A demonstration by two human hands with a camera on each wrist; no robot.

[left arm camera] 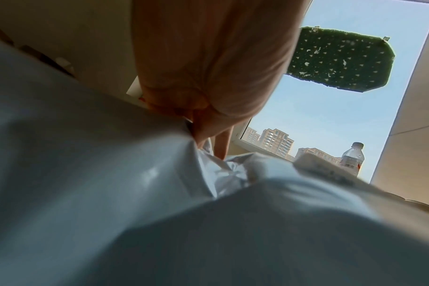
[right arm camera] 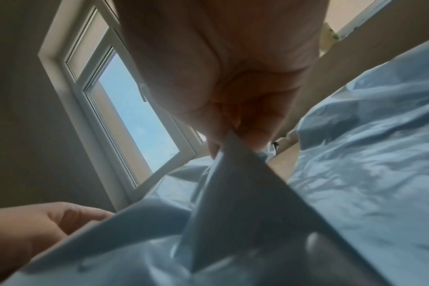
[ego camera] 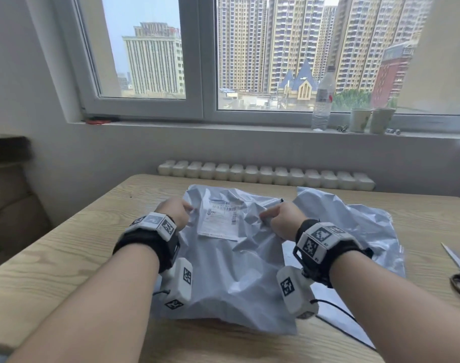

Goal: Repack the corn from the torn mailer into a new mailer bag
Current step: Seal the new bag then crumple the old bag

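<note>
A crumpled grey mailer [ego camera: 231, 271] with a white shipping label [ego camera: 219, 218] lies in the middle of the wooden table [ego camera: 53, 258]. My left hand [ego camera: 180, 213] pinches its film left of the label; in the left wrist view the fingers [left arm camera: 208, 139] press into a fold of the mailer [left arm camera: 110, 174]. My right hand [ego camera: 274, 218] pinches a raised fold of the mailer [right arm camera: 233, 174] right of the label. A second grey mailer [ego camera: 360, 226] lies flat to the right, partly under the first. No corn is visible.
Scissors [ego camera: 459, 271] lie at the table's right edge. A black cable [ego camera: 341, 318] runs from my right wrist across the table. A water bottle [ego camera: 323, 100] and two cups [ego camera: 370, 120] stand on the windowsill. A radiator [ego camera: 265, 174] sits behind the table.
</note>
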